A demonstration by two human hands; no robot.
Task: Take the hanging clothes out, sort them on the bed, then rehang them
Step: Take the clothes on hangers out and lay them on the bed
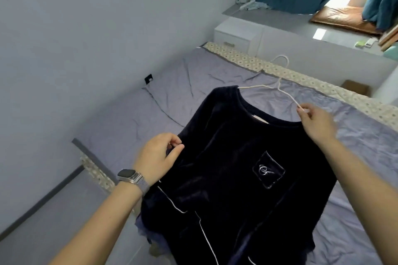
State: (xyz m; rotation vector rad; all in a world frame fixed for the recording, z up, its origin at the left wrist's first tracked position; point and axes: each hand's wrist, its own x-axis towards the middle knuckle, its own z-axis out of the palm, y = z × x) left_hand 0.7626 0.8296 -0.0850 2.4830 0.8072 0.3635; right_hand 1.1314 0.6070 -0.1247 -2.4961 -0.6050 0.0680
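Between the two hands: one dark velvet top (pixel 232 170), spread face-up on the bed (pixel 133 118), neckline away from the person, hem toward them. Chest pocket (pixel 268 169) with pale embroidery on the side of the right hand; white piping near the hem.

Hanger: white wire hanger (pixel 277 88), lying just beyond the neckline, hook pointing away from both hands. One arm of it is tucked into the shoulder on the left hand's side; the other arm lies bare outside the collar, ending at the right hand. Long axis runs roughly across, from the far shoulder to the right hand, tilted toward the person on that side.

Left hand (pixel 159 157): fingers curled, thumb and forefinger pinching the velvet at the near shoulder edge. A watch (pixel 129 175) sits on the wrist.

Right hand (pixel 316 122): fingertips pinching the free end of the hanger, at the collar's edge; slightly blurred.

Judgement: the right hand is the nearer to the hanger. Whether the hanger is going in or coming out cannot be told.
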